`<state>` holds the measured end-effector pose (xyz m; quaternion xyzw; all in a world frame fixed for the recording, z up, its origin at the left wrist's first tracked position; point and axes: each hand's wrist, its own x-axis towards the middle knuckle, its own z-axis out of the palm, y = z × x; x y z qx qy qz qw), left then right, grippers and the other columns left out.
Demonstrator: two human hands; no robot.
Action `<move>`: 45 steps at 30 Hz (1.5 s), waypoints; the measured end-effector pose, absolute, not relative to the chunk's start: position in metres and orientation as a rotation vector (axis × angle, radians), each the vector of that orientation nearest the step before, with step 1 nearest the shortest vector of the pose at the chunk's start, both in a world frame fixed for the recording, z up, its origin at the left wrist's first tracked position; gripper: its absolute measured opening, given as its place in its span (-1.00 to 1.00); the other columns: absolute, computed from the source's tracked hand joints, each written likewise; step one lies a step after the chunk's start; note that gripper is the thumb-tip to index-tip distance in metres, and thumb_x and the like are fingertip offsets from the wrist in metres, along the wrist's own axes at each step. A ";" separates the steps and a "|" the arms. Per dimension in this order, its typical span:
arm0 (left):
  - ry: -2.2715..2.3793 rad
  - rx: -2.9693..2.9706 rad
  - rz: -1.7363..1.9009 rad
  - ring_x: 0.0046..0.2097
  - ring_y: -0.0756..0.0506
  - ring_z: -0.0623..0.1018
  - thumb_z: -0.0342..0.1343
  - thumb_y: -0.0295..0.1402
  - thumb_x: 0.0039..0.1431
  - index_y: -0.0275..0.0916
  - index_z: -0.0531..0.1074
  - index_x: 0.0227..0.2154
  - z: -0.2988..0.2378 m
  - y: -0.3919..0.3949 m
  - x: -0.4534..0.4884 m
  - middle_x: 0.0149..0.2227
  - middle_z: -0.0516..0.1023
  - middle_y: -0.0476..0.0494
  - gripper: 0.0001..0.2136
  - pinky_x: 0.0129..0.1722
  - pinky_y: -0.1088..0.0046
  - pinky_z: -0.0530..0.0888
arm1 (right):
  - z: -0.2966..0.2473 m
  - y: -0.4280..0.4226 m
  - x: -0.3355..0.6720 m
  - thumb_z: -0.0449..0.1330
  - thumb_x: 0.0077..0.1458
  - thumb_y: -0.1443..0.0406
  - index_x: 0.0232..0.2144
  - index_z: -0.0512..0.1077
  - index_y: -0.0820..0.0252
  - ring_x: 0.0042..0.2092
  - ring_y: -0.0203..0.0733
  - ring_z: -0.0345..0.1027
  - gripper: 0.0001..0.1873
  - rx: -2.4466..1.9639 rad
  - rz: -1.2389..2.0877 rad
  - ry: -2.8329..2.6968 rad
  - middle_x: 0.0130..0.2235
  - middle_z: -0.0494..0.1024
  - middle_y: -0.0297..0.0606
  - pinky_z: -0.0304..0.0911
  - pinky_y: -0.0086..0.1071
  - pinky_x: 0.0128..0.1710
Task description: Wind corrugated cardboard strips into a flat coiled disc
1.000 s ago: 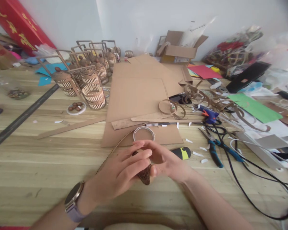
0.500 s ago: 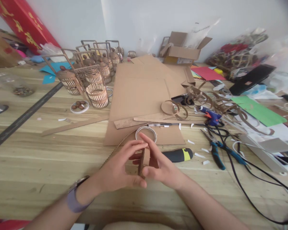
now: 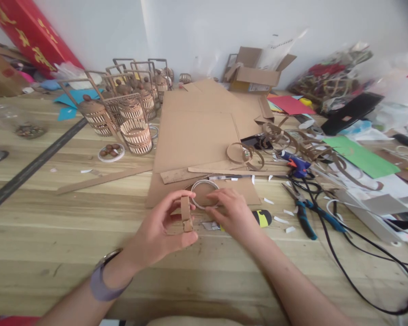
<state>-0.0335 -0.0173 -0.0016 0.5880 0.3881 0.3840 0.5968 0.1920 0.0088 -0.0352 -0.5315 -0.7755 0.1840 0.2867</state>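
My left hand [image 3: 153, 233] pinches a small brown cardboard ring [image 3: 186, 212] between thumb and fingers, its edge turned toward me and its lower side rough. To its right, my right hand [image 3: 236, 215] is bent over the table with thumb and fingers apart and nothing between them. Its fingertips are at the right side of a pale round hoop [image 3: 194, 199] lying on the cardboard; whether they touch it I cannot tell. Under my right hand lies a utility knife with a black and yellow handle [image 3: 264, 218]; its middle is hidden.
Cardboard sheets [image 3: 197, 136] cover the table's middle. Several cage-like lanterns [image 3: 136, 136] and a dish of brown beads [image 3: 110, 153] stand left. Curled brown strips [image 3: 275, 136], a blue glue gun [image 3: 296, 164], pliers [image 3: 306, 219] and a looping black cable [image 3: 329, 253] lie right.
My hands have moved apart. The cardboard ring, between both hands before, is now in my left hand, further left. My right hand has let go and shifted right, over the utility knife.
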 end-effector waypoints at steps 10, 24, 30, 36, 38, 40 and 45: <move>1.000 2.006 0.455 0.33 -0.40 0.27 0.33 -0.39 -0.10 -0.20 0.38 0.06 -0.003 -0.013 -0.029 0.38 0.12 -0.36 -0.43 0.23 -0.01 0.34 | -0.031 0.002 0.186 0.14 0.21 0.39 -0.22 0.47 0.13 0.10 0.05 0.29 -0.87 -1.123 0.198 -2.294 -0.03 0.55 -0.13 0.18 -0.03 0.04; 0.946 1.987 0.487 0.16 -0.30 0.47 0.39 -0.35 -0.17 -0.20 0.37 0.09 -0.008 -0.016 -0.033 0.25 0.32 -0.31 -0.34 0.11 0.20 0.49 | -0.026 0.003 0.190 0.26 0.20 0.23 0.10 0.28 0.05 0.01 0.02 0.45 -0.56 -1.174 0.253 -1.993 -0.03 0.57 -0.16 0.32 -0.08 0.01; 0.995 2.003 0.488 0.16 -0.33 0.47 0.37 -0.32 -0.15 -0.19 0.38 0.09 -0.007 -0.016 -0.030 0.24 0.34 -0.31 -0.35 0.12 0.14 0.48 | -0.023 0.000 0.188 0.21 0.22 0.34 0.03 0.34 0.04 -0.15 -0.06 0.47 -0.67 -1.132 0.100 -1.971 -0.20 0.59 -0.24 0.30 -0.17 -0.11; 1.094 2.023 0.587 0.16 -0.35 0.48 0.33 -0.34 -0.12 -0.18 0.38 0.08 -0.008 -0.018 -0.028 0.22 0.36 -0.32 -0.39 0.13 0.05 0.47 | -0.013 -0.004 0.186 0.17 0.21 0.44 -0.09 0.40 0.02 -0.29 -0.16 0.44 -0.74 -1.013 0.033 -1.921 -0.31 0.58 -0.33 0.25 -0.24 -0.21; 1.140 2.027 0.606 0.16 -0.35 0.48 0.33 -0.34 -0.10 -0.18 0.37 0.10 -0.009 -0.018 -0.027 0.21 0.36 -0.34 -0.39 0.13 0.04 0.47 | -0.011 -0.006 0.186 0.18 0.20 0.47 -0.12 0.41 0.02 -0.29 -0.17 0.44 -0.73 -0.972 0.003 -1.920 -0.31 0.60 -0.34 0.24 -0.23 -0.21; 1.175 2.045 0.602 0.16 -0.34 0.47 0.32 -0.34 -0.09 -0.20 0.36 0.10 -0.009 -0.017 -0.027 0.21 0.36 -0.36 -0.39 0.15 0.04 0.46 | -0.010 -0.006 0.188 0.18 0.20 0.47 -0.13 0.41 0.02 -0.29 -0.17 0.45 -0.74 -1.000 -0.006 -1.906 -0.32 0.60 -0.34 0.25 -0.21 -0.19; 1.237 2.146 0.614 0.14 -0.35 0.49 0.30 -0.38 -0.08 -0.22 0.34 0.09 -0.011 -0.017 -0.024 0.16 0.40 -0.36 -0.41 0.14 0.02 0.46 | -0.015 -0.002 0.195 0.15 0.24 0.39 -0.11 0.47 0.00 -0.16 -0.08 0.45 -0.77 -1.195 -0.101 -1.734 -0.22 0.56 -0.23 0.30 -0.17 -0.15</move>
